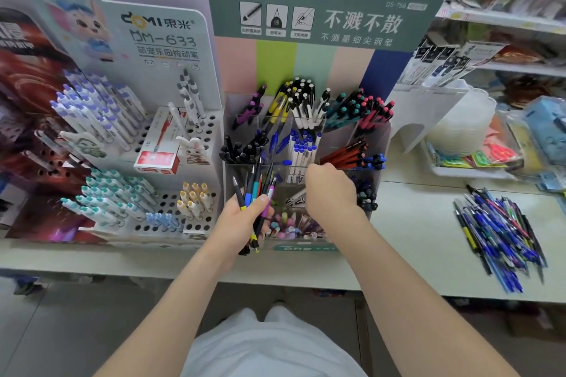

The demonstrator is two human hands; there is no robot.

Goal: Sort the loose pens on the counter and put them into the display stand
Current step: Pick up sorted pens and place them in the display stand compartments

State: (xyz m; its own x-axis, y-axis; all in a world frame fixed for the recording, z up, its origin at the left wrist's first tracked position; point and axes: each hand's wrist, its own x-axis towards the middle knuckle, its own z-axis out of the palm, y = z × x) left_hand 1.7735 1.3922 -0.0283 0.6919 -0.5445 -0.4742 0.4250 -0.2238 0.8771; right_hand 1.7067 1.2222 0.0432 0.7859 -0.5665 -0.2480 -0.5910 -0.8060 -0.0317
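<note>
My left hand (245, 220) grips a bundle of several mixed pens (257, 190), held upright in front of the clear display stand (372, 144). My right hand (329, 190) reaches into the stand, its curled fingers over the front edge of the compartment of white pens with blue caps (301, 150). A white pen (295, 196) slants out from under that hand; I cannot tell whether the hand holds it. A heap of loose pens (499, 232), mostly blue, lies on the counter (413, 239) to the right.
The stand's compartments hold purple, yellow, white, teal, pink, black, red and pastel pens. A white perforated pen display (171, 162) with a red box stands to the left. A tray of small goods (471, 159) sits at the back right, with shelves behind.
</note>
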